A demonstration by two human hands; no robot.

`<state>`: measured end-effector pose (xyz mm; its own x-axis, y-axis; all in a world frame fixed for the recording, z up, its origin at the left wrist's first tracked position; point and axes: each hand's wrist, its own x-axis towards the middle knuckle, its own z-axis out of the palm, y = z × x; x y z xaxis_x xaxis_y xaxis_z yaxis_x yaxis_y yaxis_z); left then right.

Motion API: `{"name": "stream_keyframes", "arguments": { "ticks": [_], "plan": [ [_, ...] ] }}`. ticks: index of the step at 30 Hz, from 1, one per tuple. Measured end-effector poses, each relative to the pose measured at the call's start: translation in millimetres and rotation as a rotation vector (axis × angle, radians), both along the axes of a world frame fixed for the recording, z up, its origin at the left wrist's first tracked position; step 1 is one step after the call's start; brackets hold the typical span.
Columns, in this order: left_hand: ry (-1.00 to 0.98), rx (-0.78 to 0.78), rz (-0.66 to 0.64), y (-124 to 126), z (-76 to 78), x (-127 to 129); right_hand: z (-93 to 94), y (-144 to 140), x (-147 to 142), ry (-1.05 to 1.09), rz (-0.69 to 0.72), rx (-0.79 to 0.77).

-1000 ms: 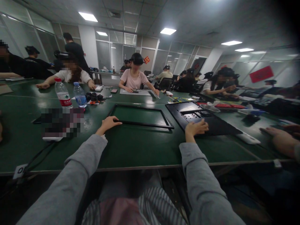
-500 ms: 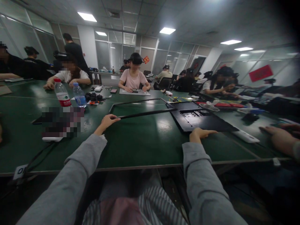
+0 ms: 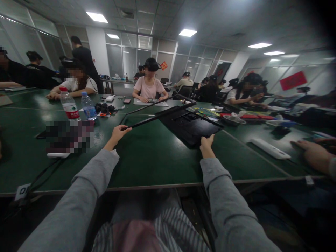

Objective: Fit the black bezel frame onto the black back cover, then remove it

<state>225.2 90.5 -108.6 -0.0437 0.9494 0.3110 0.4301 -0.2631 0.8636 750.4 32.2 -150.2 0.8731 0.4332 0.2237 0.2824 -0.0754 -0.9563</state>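
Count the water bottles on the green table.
2. Both stand upright at the far left of the green table: the red-capped bottle on the left, the blue-capped bottle just right of it. Others may be hidden farther back.

The table (image 3: 157, 161) top is smooth, shiny green. The frame (image 3: 147, 120) and back panel (image 3: 191, 127) look like black matt plastic.

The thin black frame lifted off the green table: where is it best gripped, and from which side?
On the near rail of the thin black frame, close to its corner, coming from the person's side, much as the left hand pinches it. The rails are slim and the middle is open, so fingers can wrap one. The right hand holds the black panel.
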Motion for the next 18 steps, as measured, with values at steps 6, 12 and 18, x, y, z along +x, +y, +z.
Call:
{"name": "stream_keyframes", "arguments": {
  "ticks": [6,12,18],
  "plan": [
    [0.052,0.022,-0.002,7.7,-3.1,-3.5,4.4,12.3,-18.9,0.092,0.51,0.044],
    [0.277,0.083,0.002,10.5,-5.6,-4.1,12.2,14.2,-8.6,-0.093,0.276,0.084],
    [0.418,0.125,-0.025,-6.3,0.9,2.9,21.0,10.4,-1.1,0.107,0.71,0.105]
  ]
}}
